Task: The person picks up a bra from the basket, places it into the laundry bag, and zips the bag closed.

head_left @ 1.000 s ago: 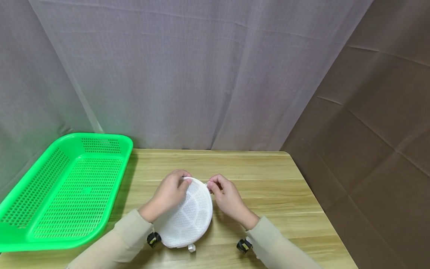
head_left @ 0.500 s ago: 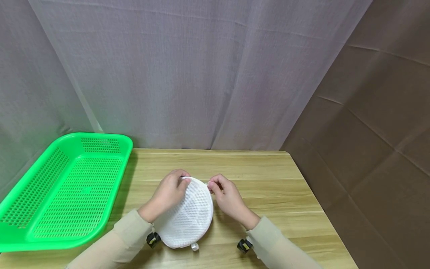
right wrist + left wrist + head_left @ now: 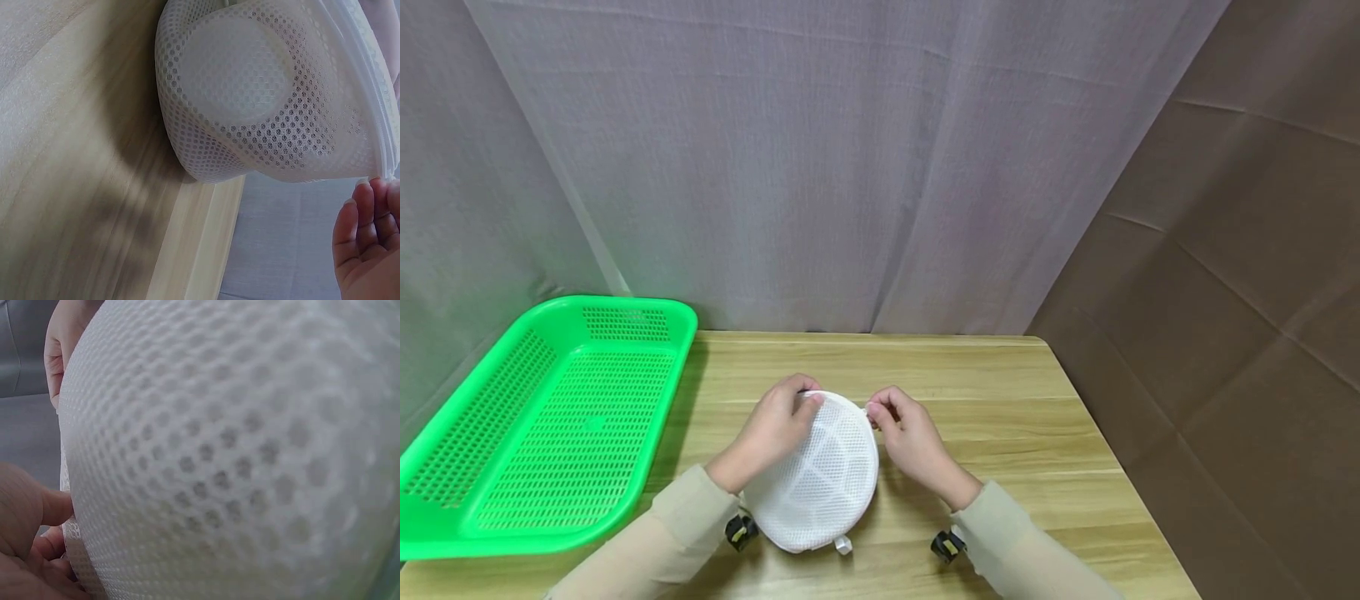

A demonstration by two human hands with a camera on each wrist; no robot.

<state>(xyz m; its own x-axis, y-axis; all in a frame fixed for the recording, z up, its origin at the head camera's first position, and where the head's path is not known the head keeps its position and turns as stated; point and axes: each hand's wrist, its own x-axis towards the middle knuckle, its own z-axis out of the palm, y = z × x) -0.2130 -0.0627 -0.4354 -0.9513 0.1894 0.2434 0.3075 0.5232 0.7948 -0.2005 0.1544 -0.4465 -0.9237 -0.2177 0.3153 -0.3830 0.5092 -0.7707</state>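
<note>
A round white mesh laundry bag (image 3: 831,483) is held over the table, its top turned up to the head view. My left hand (image 3: 777,427) grips its far-left rim, thumb on top of the mesh. At the far-right rim my right hand (image 3: 913,442) pinches a small end of the zipper edge between thumb and fingers. The right wrist view shows the white zipper (image 3: 369,81) running along the rim, and a pale round disc (image 3: 234,72) in the bag's mesh side. A small white tab (image 3: 843,545) sticks out at the near edge.
A green plastic basket (image 3: 679,379) with slotted walls stands on the left of the wooden table (image 3: 977,375). Grey curtain (image 3: 790,167) hangs behind the table, and brown cloth (image 3: 1225,292) closes off the right side. Black devices (image 3: 947,547) are strapped at both wrists.
The bag has turned slightly, its near white tab shifting to the right. My left hand has moved a little up and left; both hands keep their hold.
</note>
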